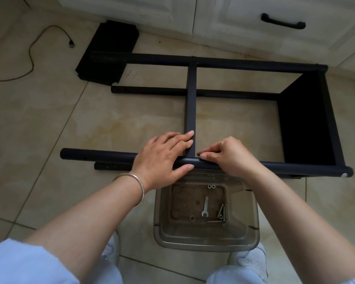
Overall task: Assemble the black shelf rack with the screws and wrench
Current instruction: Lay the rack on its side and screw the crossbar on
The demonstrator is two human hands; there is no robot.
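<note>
A loose black shelf panel (108,52) lies flat on the tiled floor (49,124) at far left, by the cabinet. The black shelf rack (193,91) lies on its side across the floor, a shelf already fitted at its right end. Its steel tubes look rigid and moderately heavy, the paint smooth (probably a little slippery), so the round posts are the sound places to grasp. The left hand (164,156) wraps the near post (103,155), fingers over the flat cross bar (191,107), thumb beneath. The right hand (228,156) pinches at the joint, what it holds unclear. Below, a clear plastic bin (206,238) holds a small wrench (205,207), long screws (220,215) and washers (211,186).
</note>
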